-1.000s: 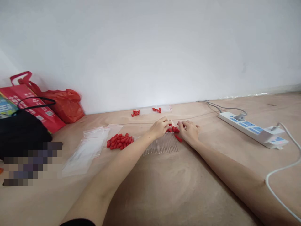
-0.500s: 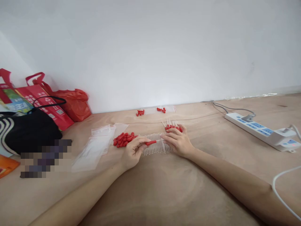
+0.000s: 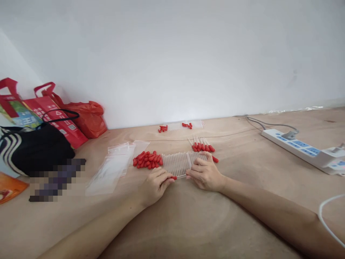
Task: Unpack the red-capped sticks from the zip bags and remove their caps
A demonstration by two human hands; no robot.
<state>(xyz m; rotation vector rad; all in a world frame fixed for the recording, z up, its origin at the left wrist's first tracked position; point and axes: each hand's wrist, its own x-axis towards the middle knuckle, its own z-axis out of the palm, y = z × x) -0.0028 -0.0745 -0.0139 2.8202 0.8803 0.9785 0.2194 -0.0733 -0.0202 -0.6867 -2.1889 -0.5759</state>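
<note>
My left hand [image 3: 157, 185] pinches a red rubber bulb [image 3: 174, 177], whose tip shows beyond the fingers. From it a thin clear dropper tube [image 3: 181, 176] runs to my right hand [image 3: 204, 172], closed on the tube's other end. Just beyond my hands lies a row of clear tubes [image 3: 176, 162], side by side. A pile of loose red bulbs [image 3: 147, 159] touches the row's left end. Several droppers with bulbs fitted [image 3: 203, 146] lie behind my right hand, bulbs toward me. One more red bulb [image 3: 215, 159] lies beside its knuckles, the rest of it hidden.
Clear zip bags [image 3: 111, 165] lie left of the pile. At the wall are another bag [image 3: 175, 126] and small red bulbs [image 3: 162, 128]. Shopping bags [image 3: 59, 118] and a black bag [image 3: 43, 149] stand left. A power strip [image 3: 296, 145] with cables sits right.
Both hands have come nearer to me with the red bulb and tube, now at the near edge of the tube row. The fitted droppers behind my right hand show more fully. The view has shifted slightly.
</note>
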